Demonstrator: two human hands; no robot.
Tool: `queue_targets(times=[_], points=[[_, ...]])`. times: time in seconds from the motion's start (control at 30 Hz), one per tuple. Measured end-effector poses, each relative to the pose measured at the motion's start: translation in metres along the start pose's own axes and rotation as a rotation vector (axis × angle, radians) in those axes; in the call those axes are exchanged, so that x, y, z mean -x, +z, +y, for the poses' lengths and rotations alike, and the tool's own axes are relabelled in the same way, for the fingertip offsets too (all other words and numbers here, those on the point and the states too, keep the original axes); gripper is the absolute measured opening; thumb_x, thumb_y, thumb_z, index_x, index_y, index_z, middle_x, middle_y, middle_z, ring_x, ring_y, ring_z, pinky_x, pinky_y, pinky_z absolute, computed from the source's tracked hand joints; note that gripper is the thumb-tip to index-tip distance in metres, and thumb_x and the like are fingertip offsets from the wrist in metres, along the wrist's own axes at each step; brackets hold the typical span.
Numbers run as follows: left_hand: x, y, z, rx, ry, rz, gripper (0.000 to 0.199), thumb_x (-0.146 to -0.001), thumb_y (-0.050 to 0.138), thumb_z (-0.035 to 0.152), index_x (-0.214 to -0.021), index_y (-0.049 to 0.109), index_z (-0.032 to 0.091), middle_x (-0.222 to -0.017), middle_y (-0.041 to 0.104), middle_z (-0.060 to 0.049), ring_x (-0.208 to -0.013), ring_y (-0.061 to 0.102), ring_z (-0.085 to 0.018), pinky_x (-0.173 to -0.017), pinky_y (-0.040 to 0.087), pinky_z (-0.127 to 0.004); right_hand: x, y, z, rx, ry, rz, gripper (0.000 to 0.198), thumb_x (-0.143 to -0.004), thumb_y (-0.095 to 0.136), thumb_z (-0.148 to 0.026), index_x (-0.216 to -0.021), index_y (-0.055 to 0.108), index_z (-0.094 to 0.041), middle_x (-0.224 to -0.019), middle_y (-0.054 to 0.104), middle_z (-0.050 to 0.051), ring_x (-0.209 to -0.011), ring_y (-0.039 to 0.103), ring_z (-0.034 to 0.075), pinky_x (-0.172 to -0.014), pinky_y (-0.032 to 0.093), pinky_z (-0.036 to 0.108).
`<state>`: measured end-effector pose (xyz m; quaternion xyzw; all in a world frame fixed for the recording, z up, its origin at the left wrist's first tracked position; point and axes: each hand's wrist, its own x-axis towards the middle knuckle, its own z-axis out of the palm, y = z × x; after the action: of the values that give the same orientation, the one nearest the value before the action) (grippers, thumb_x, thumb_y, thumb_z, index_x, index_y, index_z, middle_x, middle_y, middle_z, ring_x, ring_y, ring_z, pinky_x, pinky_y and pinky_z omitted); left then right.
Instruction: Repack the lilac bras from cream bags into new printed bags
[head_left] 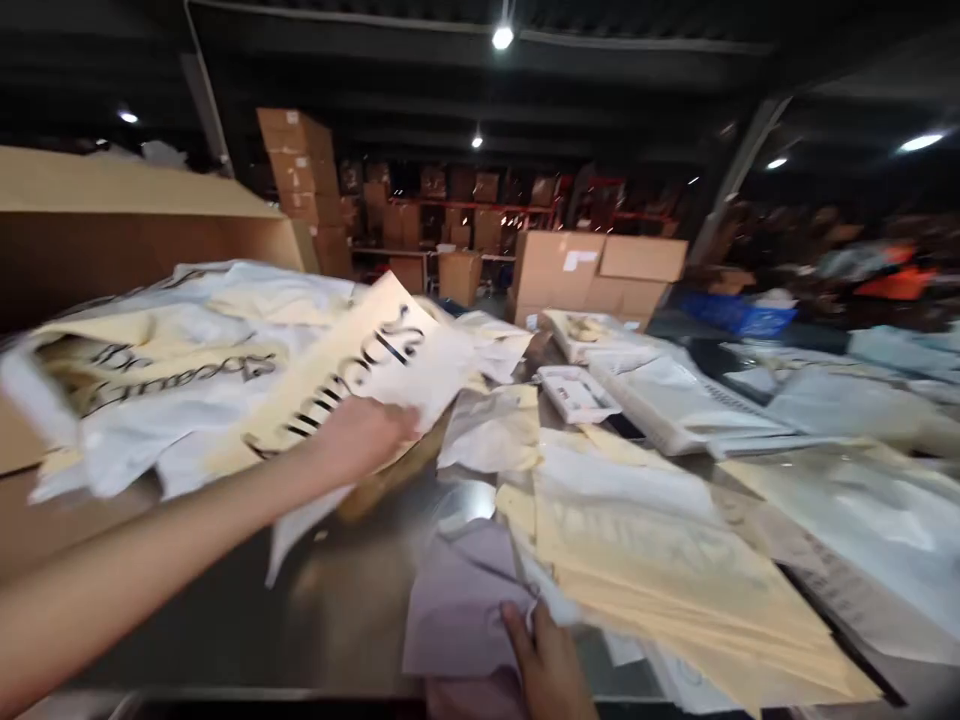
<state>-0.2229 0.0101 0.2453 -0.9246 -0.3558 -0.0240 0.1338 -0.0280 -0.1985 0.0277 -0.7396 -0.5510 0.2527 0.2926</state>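
Observation:
My left hand [367, 438] reaches across from the left, its fingers closed on a cream-and-white sheet [360, 370] with large black script lettering. This sheet is tilted up against a heap of similar crumpled lettered sheets [172, 370] at the left. Low in the middle, my right hand [551, 660] pinches the right edge of a mauve sheet [465, 600], which lies over the table's front edge. Whether the sheets are paper, cloth or film I cannot tell. Just right of that hand lies a stack of flat cream sheets [660, 540].
A large open cardboard box [142, 190] stands behind the left heap. The shiny table [337, 600] shows in front. White bagged packs [667, 390] and a small white box [577, 393] lie at the right. Stacked cartons [300, 170] and a blue bin [739, 313] are farther back.

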Motion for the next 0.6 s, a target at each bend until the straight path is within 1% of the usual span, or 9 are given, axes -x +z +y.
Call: queue_targets(times=[0.07, 0.13, 0.17, 0.23, 0.33, 0.4, 0.47, 0.53, 0.6], points=[[0.016, 0.044, 0.023, 0.09, 0.081, -0.117, 0.028, -0.095, 0.048, 0.043, -0.093, 0.062, 0.019, -0.084, 0.07, -0.009, -0.075, 0.065, -0.024, -0.067, 0.041, -0.032, -0.005, 0.007, -0.012, 0.054, 0.082, -0.004, 0.036, -0.101, 0.028, -0.037, -0.099, 0.059, -0.018, -0.1, 0.067, 0.018, -0.102, 0.064, 0.033, -0.085, 0.046, 0.043], [0.033, 0.08, 0.041, 0.167, 0.137, -0.195, 0.035, -0.097, 0.04, 0.047, -0.093, 0.064, 0.021, -0.082, 0.071, -0.009, -0.075, 0.066, -0.025, -0.067, 0.043, -0.032, -0.01, 0.012, -0.029, 0.109, 0.036, -0.036, 0.037, -0.1, 0.03, -0.043, -0.092, 0.058, -0.019, -0.095, 0.068, 0.016, -0.097, 0.064, 0.031, -0.081, 0.044, 0.039], [0.041, 0.094, 0.048, 0.204, 0.163, -0.218, 0.038, -0.098, 0.035, 0.046, -0.095, 0.064, 0.021, -0.081, 0.071, -0.009, -0.075, 0.067, -0.025, -0.066, 0.043, -0.032, -0.011, 0.014, -0.037, 0.122, 0.013, -0.058, 0.04, -0.1, 0.03, -0.046, -0.088, 0.058, -0.02, -0.091, 0.068, 0.014, -0.093, 0.064, 0.03, -0.078, 0.043, 0.037], [0.055, 0.112, 0.057, 0.261, 0.202, -0.237, 0.041, -0.1, 0.026, 0.041, -0.103, 0.063, 0.021, -0.08, 0.071, -0.009, -0.074, 0.067, -0.025, -0.065, 0.044, -0.033, -0.012, 0.017, -0.05, 0.092, -0.011, -0.102, 0.046, -0.1, 0.028, -0.051, -0.081, 0.056, -0.021, -0.082, 0.067, 0.01, -0.083, 0.063, 0.027, -0.071, 0.04, 0.034], [0.07, 0.123, 0.064, 0.313, 0.245, -0.242, 0.036, -0.099, 0.028, 0.031, -0.109, 0.061, 0.021, -0.077, 0.07, -0.007, -0.073, 0.067, -0.023, -0.064, 0.043, -0.031, -0.011, 0.021, -0.06, -0.027, -0.019, -0.107, 0.049, -0.1, 0.027, -0.055, -0.076, 0.054, -0.021, -0.078, 0.066, 0.006, -0.075, 0.061, 0.022, -0.067, 0.037, 0.031], [0.077, 0.127, 0.066, 0.33, 0.26, -0.244, 0.03, -0.096, 0.035, 0.029, -0.105, 0.062, 0.02, -0.074, 0.069, -0.007, -0.071, 0.066, -0.023, -0.062, 0.042, -0.031, -0.009, 0.024, -0.062, -0.091, -0.015, -0.089, 0.049, -0.099, 0.028, -0.056, -0.075, 0.053, -0.021, -0.075, 0.064, 0.004, -0.073, 0.06, 0.02, -0.066, 0.037, 0.03], [0.081, 0.131, 0.068, 0.341, 0.268, -0.245, 0.028, -0.095, 0.039, 0.031, -0.099, 0.064, 0.019, -0.072, 0.069, -0.009, -0.069, 0.066, -0.025, -0.06, 0.041, -0.032, -0.008, 0.026, -0.063, -0.126, -0.007, -0.082, 0.049, -0.098, 0.029, -0.058, -0.075, 0.053, -0.021, -0.074, 0.064, 0.003, -0.072, 0.06, 0.02, -0.066, 0.038, 0.029], [0.083, 0.134, 0.069, 0.336, 0.332, -0.229, 0.03, -0.096, 0.039, 0.031, -0.093, 0.065, 0.018, -0.071, 0.068, -0.011, -0.067, 0.065, -0.025, -0.057, 0.04, -0.032, -0.008, 0.027, -0.064, -0.142, -0.001, -0.098, 0.049, -0.098, 0.031, -0.058, -0.078, 0.056, -0.021, -0.076, 0.066, 0.004, -0.075, 0.061, 0.021, -0.067, 0.039, 0.029], [0.085, 0.137, 0.071, 0.292, 0.455, -0.173, 0.028, -0.095, 0.038, 0.022, -0.089, 0.065, 0.016, -0.07, 0.066, -0.011, -0.064, 0.064, -0.024, -0.054, 0.039, -0.032, -0.008, 0.028, -0.068, -0.162, 0.002, -0.133, 0.05, -0.098, 0.031, -0.057, -0.081, 0.059, -0.02, -0.08, 0.068, 0.006, -0.077, 0.062, 0.021, -0.07, 0.041, 0.03]])
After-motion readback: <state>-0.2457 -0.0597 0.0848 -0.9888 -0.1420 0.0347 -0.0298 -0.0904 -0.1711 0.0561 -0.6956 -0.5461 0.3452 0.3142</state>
